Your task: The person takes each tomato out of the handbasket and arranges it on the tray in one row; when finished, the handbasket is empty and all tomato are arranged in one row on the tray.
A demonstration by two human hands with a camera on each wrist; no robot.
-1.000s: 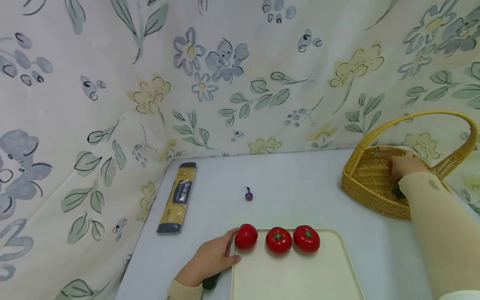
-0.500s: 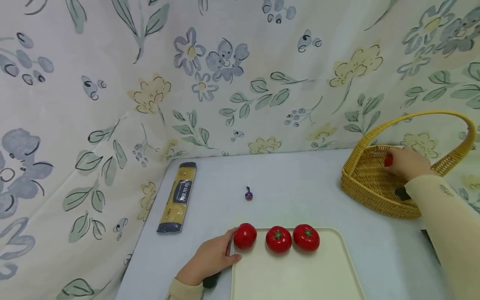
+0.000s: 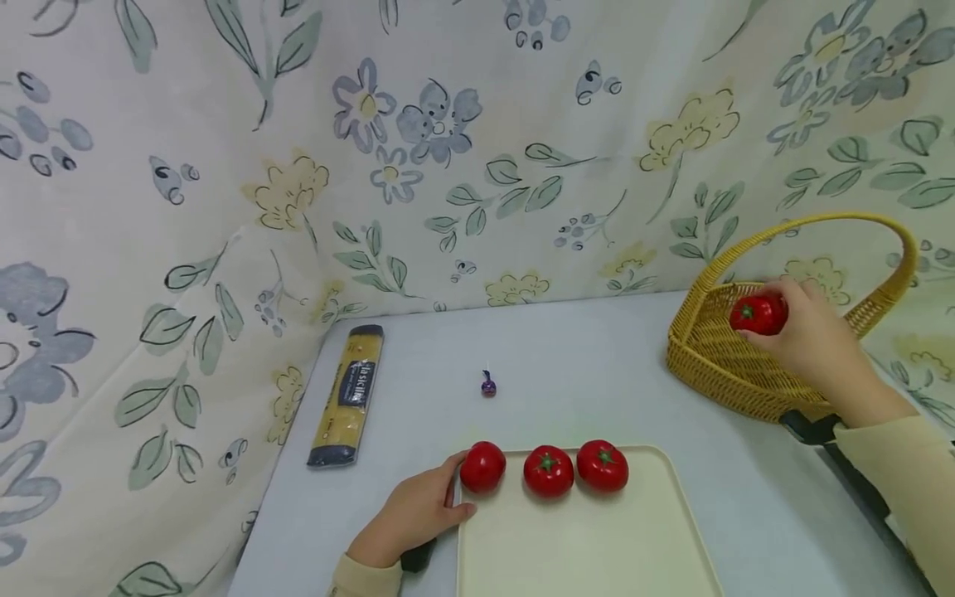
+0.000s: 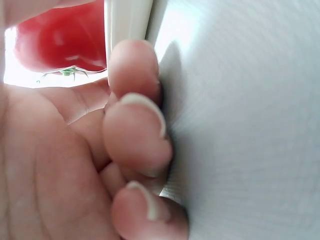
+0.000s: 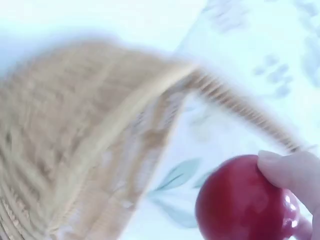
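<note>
My right hand (image 3: 809, 340) holds a red tomato (image 3: 758, 313) with a green stem, raised over the yellow wicker basket (image 3: 716, 383). In the right wrist view the thumb lies on the tomato's (image 5: 245, 200) skin, and the blurred basket (image 5: 85, 120) is beside it. My left hand (image 3: 418, 506) grips the left edge of the cream tray (image 3: 582, 547), thumb over the rim. In the left wrist view its curled fingers (image 4: 135, 135) rest against the table beside the tray rim (image 4: 127, 20). Three tomatoes line the tray's far side: left (image 3: 482, 467), middle (image 3: 548, 472), right (image 3: 602, 466).
A yellow pasta packet (image 3: 346, 396) with dark ends lies at the left of the white table (image 3: 589, 365). Near the table's middle is a small purple wrapped candy (image 3: 488, 385). A floral cloth (image 3: 477, 149) hangs behind, and the basket's tall handle (image 3: 821, 220) arches up at the right.
My right hand has come up from inside the basket with a tomato and moved slightly left. My left hand keeps its place at the tray. The head view has shifted slightly.
</note>
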